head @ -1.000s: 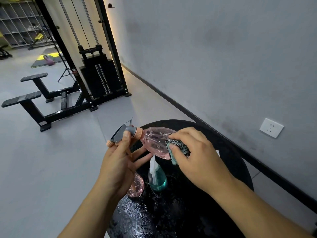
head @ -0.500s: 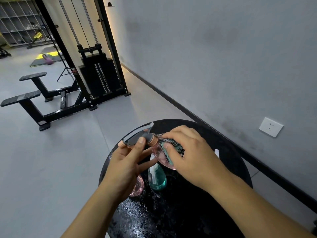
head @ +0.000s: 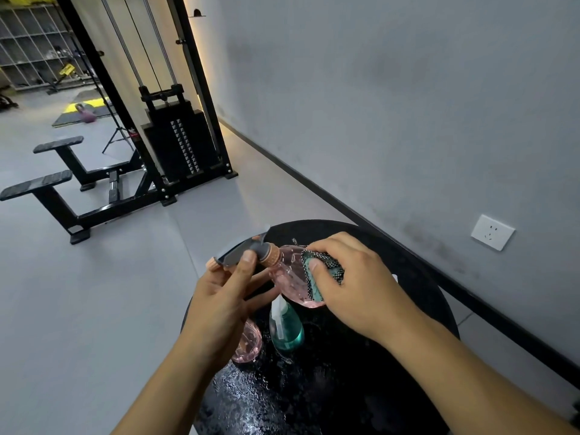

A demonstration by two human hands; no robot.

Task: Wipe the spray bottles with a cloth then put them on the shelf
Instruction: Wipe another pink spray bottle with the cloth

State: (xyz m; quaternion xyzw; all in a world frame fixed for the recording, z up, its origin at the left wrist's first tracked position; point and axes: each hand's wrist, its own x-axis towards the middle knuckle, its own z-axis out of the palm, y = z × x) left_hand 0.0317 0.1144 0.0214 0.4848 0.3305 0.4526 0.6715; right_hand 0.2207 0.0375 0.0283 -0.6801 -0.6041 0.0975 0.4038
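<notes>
I hold a pink spray bottle (head: 290, 277) on its side above the round black table (head: 417, 277). My left hand (head: 226, 296) grips its grey spray head and orange collar, thumb on top. My right hand (head: 354, 284) presses a teal and black mesh cloth (head: 323, 271) against the bottle's body, fingers curled round the cloth. A teal spray bottle (head: 287, 328) with a white head stands on the table below. A second pink bottle (head: 248, 343) stands beside it, partly hidden by my left wrist.
The tabletop is wet and shiny near its front. A grey wall with a white socket (head: 492, 232) runs along the right. A black cable weight machine (head: 175, 146) and benches (head: 47, 189) stand on the grey floor at left. Open shelving (head: 34, 45) is far back left.
The cloth in my right hand has slid along the pink bottle, toward the neck and then back over the body. The bottle dipped and turned a little in my left hand.
</notes>
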